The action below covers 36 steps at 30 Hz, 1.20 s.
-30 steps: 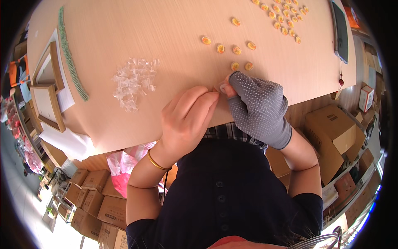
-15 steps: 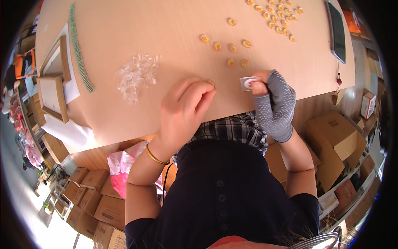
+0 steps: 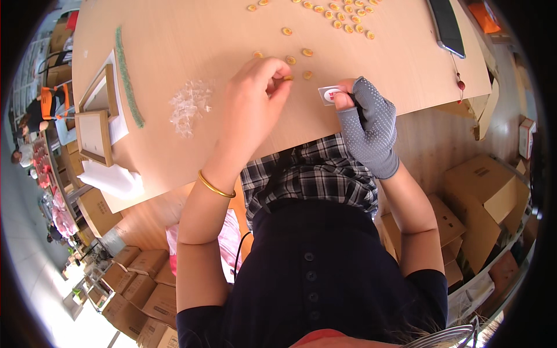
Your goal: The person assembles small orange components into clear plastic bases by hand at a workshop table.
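My bare left hand (image 3: 252,101), with a gold bangle on its wrist, reaches over the table. Its thumb and forefinger are closed on a small yellow-orange oval piece (image 3: 288,78), mostly covered by the fingertips. My right hand (image 3: 370,130) wears a grey dotted fingerless glove. Between its thumb and fingers is a small clear square packet (image 3: 329,95) with a white round and a red mark in it. Close by lie loose yellow-orange ovals, among them one oval (image 3: 308,75) between the two hands and another oval (image 3: 307,52) farther off.
Many more ovals (image 3: 348,17) are scattered at the far side. A heap of clear plastic bits (image 3: 190,107) lies left of my left hand. Beyond it are a green strip (image 3: 129,78) and wooden frames (image 3: 93,137). A phone (image 3: 447,29) lies far right; cardboard boxes (image 3: 481,180) stand beside the table.
The view has shifted. My left hand has moved forward from near the table edge to the loose ovals, its fingers still pinched. My right hand keeps its hold on the clear packet.
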{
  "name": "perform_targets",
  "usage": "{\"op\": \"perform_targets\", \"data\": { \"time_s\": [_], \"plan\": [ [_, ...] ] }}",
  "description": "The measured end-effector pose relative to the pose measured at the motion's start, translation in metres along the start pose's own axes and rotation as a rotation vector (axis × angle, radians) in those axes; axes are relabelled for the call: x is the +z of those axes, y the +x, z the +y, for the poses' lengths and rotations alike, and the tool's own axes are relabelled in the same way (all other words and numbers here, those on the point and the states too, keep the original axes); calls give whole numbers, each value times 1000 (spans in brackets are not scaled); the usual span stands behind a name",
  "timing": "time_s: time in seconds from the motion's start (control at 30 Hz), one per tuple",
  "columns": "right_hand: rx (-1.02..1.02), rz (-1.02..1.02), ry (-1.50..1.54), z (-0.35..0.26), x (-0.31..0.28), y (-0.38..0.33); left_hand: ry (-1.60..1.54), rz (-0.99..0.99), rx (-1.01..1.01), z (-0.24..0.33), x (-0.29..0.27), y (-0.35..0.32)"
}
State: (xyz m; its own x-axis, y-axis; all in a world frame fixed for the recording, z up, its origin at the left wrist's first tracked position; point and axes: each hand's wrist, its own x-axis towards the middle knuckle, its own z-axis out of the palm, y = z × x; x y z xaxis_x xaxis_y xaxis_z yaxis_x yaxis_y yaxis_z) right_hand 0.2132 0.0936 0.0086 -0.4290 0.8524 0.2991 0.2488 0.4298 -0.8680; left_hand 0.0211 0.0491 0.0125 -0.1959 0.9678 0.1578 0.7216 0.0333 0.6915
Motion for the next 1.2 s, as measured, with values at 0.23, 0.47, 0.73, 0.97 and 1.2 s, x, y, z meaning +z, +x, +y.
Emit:
{"op": "perform_targets", "data": {
  "time_s": [0.23,0.47,0.73,0.97,1.2],
  "plan": [
    [-56,20,-1,7,1,0,-132,-10,-117,-6,-3,10],
    [-34,-2,-3,4,1,0,-35,-18,10,-15,-7,15],
    [-39,17,-2,8,2,1,-206,-58,-273,12,-35,-21],
    [-70,-58,-114,3,10,4,-152,-23,-207,12,-6,-58],
    [-207,-181,-230,6,19,7,-28,99,-27,2,-1,-67]
  ]
}}
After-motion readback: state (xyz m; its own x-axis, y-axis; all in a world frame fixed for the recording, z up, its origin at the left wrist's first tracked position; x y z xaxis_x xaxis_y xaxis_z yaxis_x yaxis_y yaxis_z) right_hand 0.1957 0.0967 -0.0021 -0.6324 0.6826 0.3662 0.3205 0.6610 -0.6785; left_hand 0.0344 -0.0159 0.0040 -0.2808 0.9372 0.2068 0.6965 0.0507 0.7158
